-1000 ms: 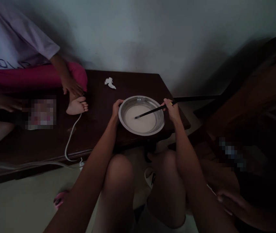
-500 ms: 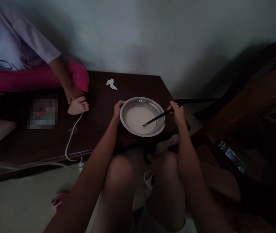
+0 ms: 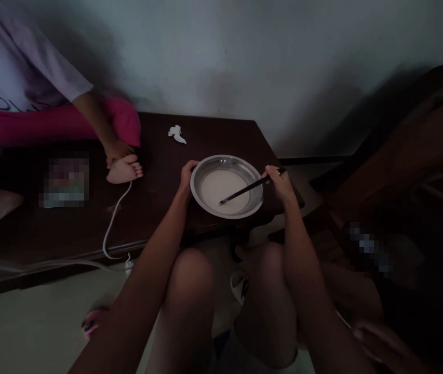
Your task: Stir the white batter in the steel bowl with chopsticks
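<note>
A round metal bowl (image 3: 227,214) holding a milky white liquid (image 3: 221,189) sits near the front edge of the dark bench. My left hand (image 3: 187,174) grips its left rim. In my right hand (image 3: 278,182), at the right of the bowl, are black chopsticks (image 3: 244,190) held close together. Their pale tips dip into the liquid at a slant, and their other end sticks out past my fingers. Crumpled white tissue (image 3: 176,134) lies on the bench behind the bowl.
Another person in pink trousers (image 3: 50,127) sits on the dark bench (image 3: 213,132) at left, a hand on their bare foot (image 3: 123,170). A white cable (image 3: 116,213) hangs over the front edge. A pink object (image 3: 93,322) lies on the floor. Someone's blurred limb (image 3: 380,340) shows at lower right.
The chopstick tips have shifted left and slightly nearer to me in the liquid, with my right hand moving a little left. A blurred limb has appeared at lower right.
</note>
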Available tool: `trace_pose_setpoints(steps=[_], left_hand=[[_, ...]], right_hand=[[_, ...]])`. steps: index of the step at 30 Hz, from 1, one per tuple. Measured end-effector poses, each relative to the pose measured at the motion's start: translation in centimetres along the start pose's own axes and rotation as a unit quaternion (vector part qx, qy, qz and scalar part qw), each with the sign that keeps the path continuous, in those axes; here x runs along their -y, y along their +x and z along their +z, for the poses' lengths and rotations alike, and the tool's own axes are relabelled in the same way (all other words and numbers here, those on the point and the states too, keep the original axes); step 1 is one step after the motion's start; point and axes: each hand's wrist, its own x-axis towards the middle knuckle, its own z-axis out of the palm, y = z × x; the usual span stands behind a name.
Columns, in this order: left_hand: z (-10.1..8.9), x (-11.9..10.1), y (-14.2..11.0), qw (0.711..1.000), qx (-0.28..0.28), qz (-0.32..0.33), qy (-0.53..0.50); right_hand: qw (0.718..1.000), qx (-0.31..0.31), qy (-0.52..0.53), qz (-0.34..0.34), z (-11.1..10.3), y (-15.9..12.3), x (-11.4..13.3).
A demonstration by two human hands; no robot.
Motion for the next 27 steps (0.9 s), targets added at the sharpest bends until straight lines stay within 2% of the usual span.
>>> trace_pose_setpoints(steps=[3, 7, 10, 13, 18, 23, 27], left_hand=[[0.0, 0.1, 0.0, 1.000, -0.007, -0.017, -0.012], [0.2, -0.1, -0.1, 0.999, -0.015, -0.019, -0.021], [0.1, -0.1, -0.1, 0.999, -0.015, -0.018, -0.032], [0.1, -0.2, -0.2, 0.997, -0.019, -0.051, -0.051], [0.1, -0.3, -0.2, 0.997, -0.009, -0.062, -0.047], [0.2, -0.2, -0.2, 0.997, -0.015, -0.056, -0.048], [0.3, -0.2, -0.3, 0.995, -0.014, -0.072, -0.065]], right_hand=[[1.000, -0.009, -0.010, -0.017, 0.5, 0.2, 0.2], [0.998, -0.056, 0.008, -0.005, -0.2, 0.3, -0.1], [0.999, -0.022, 0.023, -0.002, -0.1, 0.1, -0.1], [1.000, 0.006, 0.018, -0.018, 0.9, 0.1, 0.4], [0.999, -0.030, 0.012, -0.002, 1.1, 0.3, 0.8], [1.000, 0.001, 0.023, -0.014, 0.9, 0.2, 0.8], [1.000, -0.014, 0.019, -0.016, 1.4, 0.5, 0.6]])
